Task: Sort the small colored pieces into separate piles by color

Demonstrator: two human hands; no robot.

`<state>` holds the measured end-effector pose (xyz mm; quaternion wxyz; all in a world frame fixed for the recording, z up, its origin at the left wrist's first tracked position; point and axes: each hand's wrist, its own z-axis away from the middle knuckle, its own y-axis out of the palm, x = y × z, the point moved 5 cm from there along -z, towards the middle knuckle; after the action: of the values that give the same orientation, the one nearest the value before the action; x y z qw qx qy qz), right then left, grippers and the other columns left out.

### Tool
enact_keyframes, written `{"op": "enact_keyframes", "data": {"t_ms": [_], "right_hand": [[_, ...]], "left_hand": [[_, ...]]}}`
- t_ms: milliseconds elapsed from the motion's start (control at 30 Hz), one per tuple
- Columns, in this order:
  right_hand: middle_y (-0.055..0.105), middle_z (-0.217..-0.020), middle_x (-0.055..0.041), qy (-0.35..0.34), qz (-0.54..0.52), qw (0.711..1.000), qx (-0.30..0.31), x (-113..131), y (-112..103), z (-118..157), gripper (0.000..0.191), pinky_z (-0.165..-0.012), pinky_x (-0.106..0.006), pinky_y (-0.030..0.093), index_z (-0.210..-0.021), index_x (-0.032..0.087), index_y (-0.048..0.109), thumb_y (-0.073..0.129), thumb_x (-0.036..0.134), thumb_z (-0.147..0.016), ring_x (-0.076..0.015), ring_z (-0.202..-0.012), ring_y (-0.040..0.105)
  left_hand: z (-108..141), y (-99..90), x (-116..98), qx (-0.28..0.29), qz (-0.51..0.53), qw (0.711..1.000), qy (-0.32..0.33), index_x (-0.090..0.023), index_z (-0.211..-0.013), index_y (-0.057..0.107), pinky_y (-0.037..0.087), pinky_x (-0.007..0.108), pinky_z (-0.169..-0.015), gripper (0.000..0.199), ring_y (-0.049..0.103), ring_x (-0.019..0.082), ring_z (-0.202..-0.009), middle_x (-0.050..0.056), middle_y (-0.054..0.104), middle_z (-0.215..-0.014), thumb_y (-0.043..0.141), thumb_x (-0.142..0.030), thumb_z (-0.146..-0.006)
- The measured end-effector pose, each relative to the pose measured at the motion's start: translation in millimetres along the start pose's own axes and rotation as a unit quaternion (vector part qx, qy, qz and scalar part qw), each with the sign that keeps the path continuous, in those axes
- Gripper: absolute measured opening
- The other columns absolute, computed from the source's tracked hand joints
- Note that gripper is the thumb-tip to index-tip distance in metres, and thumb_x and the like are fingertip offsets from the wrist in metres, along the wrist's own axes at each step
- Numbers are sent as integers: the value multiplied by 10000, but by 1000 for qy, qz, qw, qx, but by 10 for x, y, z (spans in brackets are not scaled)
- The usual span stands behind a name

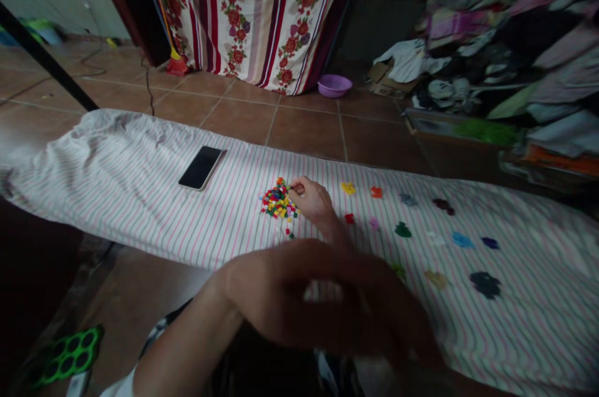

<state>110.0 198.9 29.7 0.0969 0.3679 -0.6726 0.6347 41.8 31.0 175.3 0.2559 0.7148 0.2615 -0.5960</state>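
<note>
Our right hand [312, 200] rests at the edge of one mixed heap of small coloured pieces [279, 199], its fingertips [296, 187] pinched narrow; we cannot tell whether they hold a piece. Our left hand [304, 297] passes nearer us, too blurred to read its state. The heap lies on a striped sheet [140, 197], with thirteen small sorted piles [403, 230] spread to its right and one phone [200, 167] to its left. Beyond the sheet, one purple basin [334, 85] sits on the tiled floor [304, 132].
</note>
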Motion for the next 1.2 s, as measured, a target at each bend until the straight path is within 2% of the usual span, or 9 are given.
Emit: {"op": "enact_keyframes", "data": {"t_ms": [67,133,200,233,333,467,600,1000,1200], "right_hand": [[683,-795,-7,24,-15,999,17,-32,-86,32,133,-679,-253,432,-894,214,634,582,219,-771,-159,-750,618],[673,-785,0,24,-22,999,29,-51,-193,68,149,-674,-244,427,-895,212,621,577,203,-753,-151,-738,610],[662,-774,8,10,-15,999,40,-68,-314,113,152,-675,-236,420,-874,209,615,567,185,-731,-139,-720,596],[654,-758,14,7,-8,999,51,-82,-374,140,151,-665,-229,413,-857,208,614,561,177,-719,-133,-701,587],[623,-692,30,7,6,992,126,-144,-531,252,156,-608,-211,382,-827,204,622,534,164,-705,-115,-633,550],[623,-674,24,10,36,974,225,-266,-712,452,171,-575,-213,353,-819,193,656,510,170,-735,-116,-610,538],[660,-720,5,20,68,965,253,-434,-842,617,179,-582,-213,348,-809,192,689,527,159,-743,-125,-653,568],[663,-735,0,12,72,954,292,-613,-905,819,204,-599,-223,344,-822,196,697,534,113,-732,-124,-661,556],[658,-735,-1,49,77,945,315,-639,-892,850,188,-589,-222,336,-783,194,684,534,97,-723,-128,-673,559]], "left_hand": [[-131,-253,193,-83,0,997,-1,-147,-990,643,515,250,-762,312,648,157,-852,80,673,-899,491,-410,-920],[-144,-547,517,-220,-111,967,-68,-160,-990,622,505,269,-771,224,630,155,-838,59,663,-886,481,-316,-913],[-29,-810,789,-371,-266,876,-152,-171,-953,613,489,297,-820,188,617,159,-867,57,657,-928,439,-224,-905],[29,-885,887,-404,-339,828,-192,-169,-940,611,478,317,-853,185,612,171,-898,67,653,-955,433,-181,-891],[104,-948,1030,-385,-465,758,-248,-173,-963,600,469,325,-869,191,605,186,-933,77,645,-981,420,-186,-901],[136,-929,1022,-318,-542,714,-308,-176,-1008,571,472,295,-843,179,612,187,-969,78,650,-1017,441,-253,-911],[171,-932,1044,-252,-586,674,-372,-180,-1002,576,470,284,-804,204,628,194,-988,79,669,-1053,412,-265,-917],[176,-1025,1039,-205,-613,624,-439,-170,-1026,615,481,302,-758,331,668,229,-964,107,710,-1014,366,-364,-926],[180,-1033,1048,-192,-604,629,-450,-186,-1026,612,479,296,-777,324,665,198,-932,83,714,-998,363,-371,-931]]}}
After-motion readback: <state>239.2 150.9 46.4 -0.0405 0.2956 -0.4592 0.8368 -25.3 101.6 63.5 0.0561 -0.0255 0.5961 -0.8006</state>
